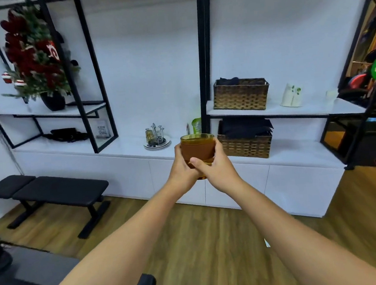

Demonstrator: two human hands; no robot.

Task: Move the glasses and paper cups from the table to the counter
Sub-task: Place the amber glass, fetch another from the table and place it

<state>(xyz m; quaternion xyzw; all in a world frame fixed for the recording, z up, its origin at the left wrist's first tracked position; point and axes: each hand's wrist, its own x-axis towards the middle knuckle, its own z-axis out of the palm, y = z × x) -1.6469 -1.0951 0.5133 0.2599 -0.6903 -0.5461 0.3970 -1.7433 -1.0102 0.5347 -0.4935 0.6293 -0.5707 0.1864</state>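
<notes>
An amber glass (197, 147) with a brown band around its body is held upright in front of me, at arm's length, with both hands wrapped around it. My left hand (182, 167) grips its left side and my right hand (216, 170) its right side and base, thumb across the front. Behind the glass runs the white counter (129, 147) along the wall. No paper cups are visible, and the table is out of view.
On the counter stand a small round tray with little bottles (156, 138), a green pouch (196, 125) and a wicker basket (245, 144). Another basket (240, 94) sits on the shelf above. A black bench (51, 191) stands at the left on the wooden floor.
</notes>
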